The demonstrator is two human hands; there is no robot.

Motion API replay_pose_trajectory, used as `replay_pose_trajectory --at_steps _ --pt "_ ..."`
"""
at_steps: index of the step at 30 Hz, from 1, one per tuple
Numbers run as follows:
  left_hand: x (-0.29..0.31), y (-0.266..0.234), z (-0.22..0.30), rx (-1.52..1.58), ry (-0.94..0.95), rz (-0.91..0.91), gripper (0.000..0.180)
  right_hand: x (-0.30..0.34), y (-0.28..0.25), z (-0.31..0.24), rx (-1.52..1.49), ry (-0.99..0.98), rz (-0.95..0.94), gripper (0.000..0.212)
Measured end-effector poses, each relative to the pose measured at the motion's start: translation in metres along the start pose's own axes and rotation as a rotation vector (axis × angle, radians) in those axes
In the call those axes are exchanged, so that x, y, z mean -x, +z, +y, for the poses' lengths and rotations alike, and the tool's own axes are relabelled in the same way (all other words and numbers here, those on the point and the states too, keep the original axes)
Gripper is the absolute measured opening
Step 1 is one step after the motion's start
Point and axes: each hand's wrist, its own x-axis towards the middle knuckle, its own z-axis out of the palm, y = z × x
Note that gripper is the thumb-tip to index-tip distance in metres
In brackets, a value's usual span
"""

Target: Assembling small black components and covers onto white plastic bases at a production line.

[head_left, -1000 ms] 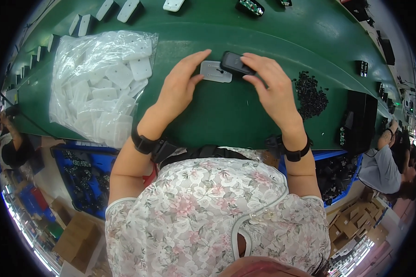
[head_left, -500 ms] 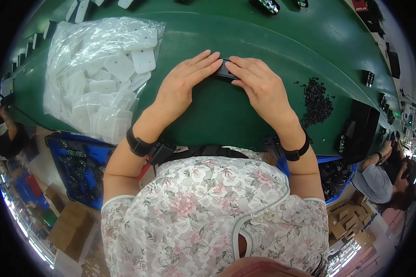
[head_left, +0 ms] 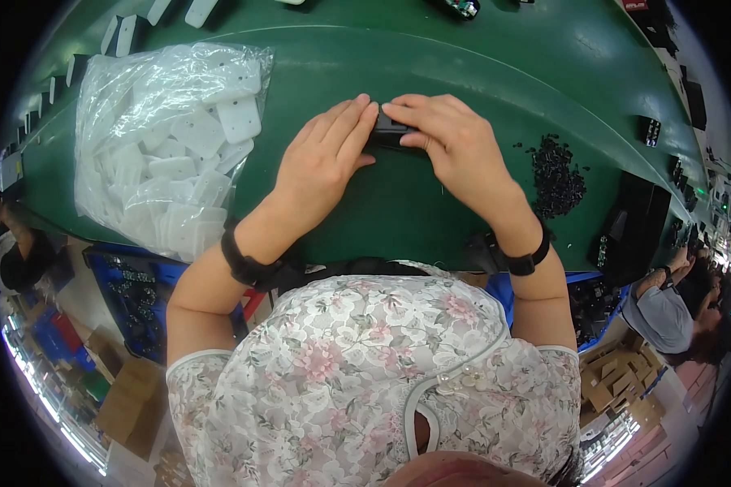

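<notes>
A small black rectangular plastic case point(head_left: 391, 130) lies between my hands on the green table, partly hidden by my fingers. My right hand point(head_left: 461, 146) is closed on its right part, index finger along the far side and thumb at the near right. Straight fingers of my left hand point(head_left: 321, 162) lie beside the case's left end, the thumb held apart below them. Whether those left fingertips press on the case is hard to see. Right of my hands is a loose pile of tiny black parts point(head_left: 556, 177).
A clear plastic bag point(head_left: 166, 150) of white plates lies at the left on the green table point(head_left: 382, 211). A black box point(head_left: 632, 223) stands at the right edge. Blue bins point(head_left: 130, 300) of parts sit below the table edge. Another person point(head_left: 662, 304) works at far right.
My left hand has shifted slightly down and back from the top of the case, its thumb now showing apart. The right hand has moved a little left, and more of the case shows.
</notes>
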Motion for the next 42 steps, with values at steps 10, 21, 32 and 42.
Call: replay_pose_trajectory --at_steps 10,21,32,42 --pt "-0.085 0.017 -0.037 0.669 -0.652 0.177 0.030 0.006 -0.045 0.036 -0.190 0.244 0.361 0.030" --pt "-0.138 0.032 -0.095 0.568 -0.815 0.129 0.035 0.125 -0.086 0.076 0.617 0.652 0.351 0.036" --pt "-0.113 0.015 -0.078 -0.098 -0.665 0.186 0.044 0.128 -0.069 0.077 0.477 0.646 0.384 0.008" --pt "0.034 -0.072 -0.068 -0.590 -0.624 0.308 0.028 0.132 -0.071 0.097 0.252 0.709 0.607 0.007"
